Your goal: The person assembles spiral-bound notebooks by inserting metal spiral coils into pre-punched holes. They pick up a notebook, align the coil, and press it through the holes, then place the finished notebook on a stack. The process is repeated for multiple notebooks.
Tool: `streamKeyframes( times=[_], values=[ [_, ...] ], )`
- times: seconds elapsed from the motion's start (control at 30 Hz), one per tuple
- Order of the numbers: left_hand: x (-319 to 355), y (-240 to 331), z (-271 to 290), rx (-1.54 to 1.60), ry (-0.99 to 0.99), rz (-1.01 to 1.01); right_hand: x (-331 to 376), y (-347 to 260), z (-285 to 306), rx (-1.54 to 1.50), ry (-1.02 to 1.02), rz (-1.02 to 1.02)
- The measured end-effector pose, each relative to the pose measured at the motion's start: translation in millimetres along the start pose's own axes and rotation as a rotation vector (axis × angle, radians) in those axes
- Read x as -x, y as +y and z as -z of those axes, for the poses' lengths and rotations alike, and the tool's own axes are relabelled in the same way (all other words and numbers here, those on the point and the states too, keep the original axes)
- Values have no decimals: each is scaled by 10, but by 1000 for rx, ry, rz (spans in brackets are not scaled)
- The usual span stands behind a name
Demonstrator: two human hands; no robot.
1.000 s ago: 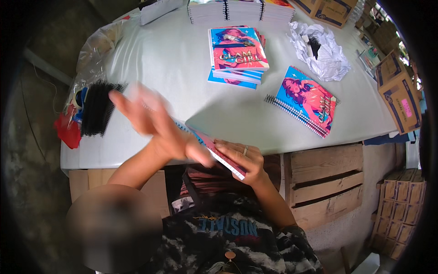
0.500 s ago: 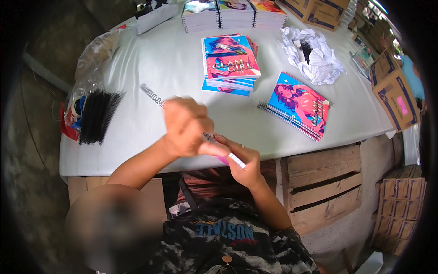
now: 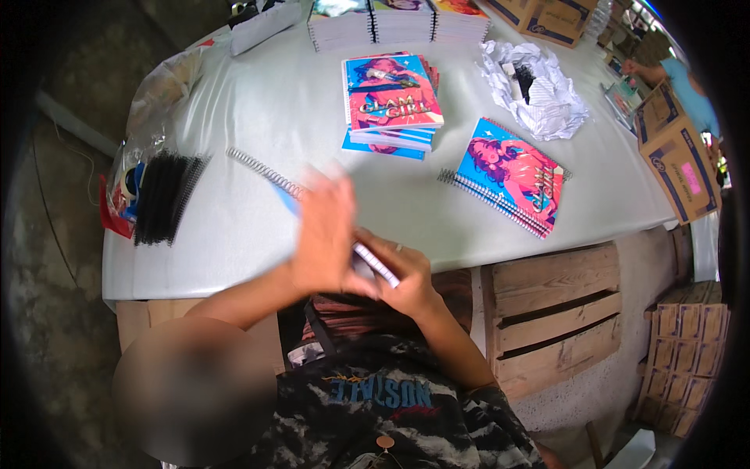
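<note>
A notebook point(image 3: 376, 264) is held edge-up over the near table edge, its white page edge showing. My right hand point(image 3: 408, 275) is closed around its near end. From the notebook's far-left end a metal spiral coil point(image 3: 264, 170) sticks out, with a bit of blue cover beside it. My left hand point(image 3: 326, 227) is against the notebook and coil, fingers stretched out and blurred at the tips; its palm hides much of the notebook. Beyond lies a stack of pink and blue notebooks point(image 3: 392, 98). More spiral-bound notebooks point(image 3: 512, 172) lie to the right.
Black spiral coils point(image 3: 168, 199) lie at the left beside a plastic bag point(image 3: 168, 90). Crumpled paper point(image 3: 539, 94) holds dark pieces. Thick bound stacks point(image 3: 402, 31) and cardboard boxes point(image 3: 672, 152) stand at the far side and right. Another person's arm point(image 3: 648, 72) shows at the far right.
My left hand has gone from curled fingers to stretched-out ones. Both hands and the notebook have shifted slightly left, and the coil's free end has moved left too.
</note>
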State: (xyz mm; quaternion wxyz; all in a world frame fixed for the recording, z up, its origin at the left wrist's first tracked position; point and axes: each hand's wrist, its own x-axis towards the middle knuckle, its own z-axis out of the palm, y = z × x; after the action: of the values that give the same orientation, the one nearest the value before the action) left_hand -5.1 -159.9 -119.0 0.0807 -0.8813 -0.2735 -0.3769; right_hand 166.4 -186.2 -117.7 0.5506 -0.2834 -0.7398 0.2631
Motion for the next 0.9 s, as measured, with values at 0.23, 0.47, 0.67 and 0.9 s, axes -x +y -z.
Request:
streamKeyframes(
  times=[0.23,0.47,0.67,0.9],
  values=[
    [-613,-117,211,-263,392,-86,34,1,-53,-33,-12,-64],
    [-289,-4,66,-164,252,-262,6,35,-37,-6,23,37],
    [101,112,-90,68,-54,-176,24,115,-23,11,76,-2],
    [-4,15,-103,-136,30,-78,79,-18,-103,-96,12,-146]
  ],
)
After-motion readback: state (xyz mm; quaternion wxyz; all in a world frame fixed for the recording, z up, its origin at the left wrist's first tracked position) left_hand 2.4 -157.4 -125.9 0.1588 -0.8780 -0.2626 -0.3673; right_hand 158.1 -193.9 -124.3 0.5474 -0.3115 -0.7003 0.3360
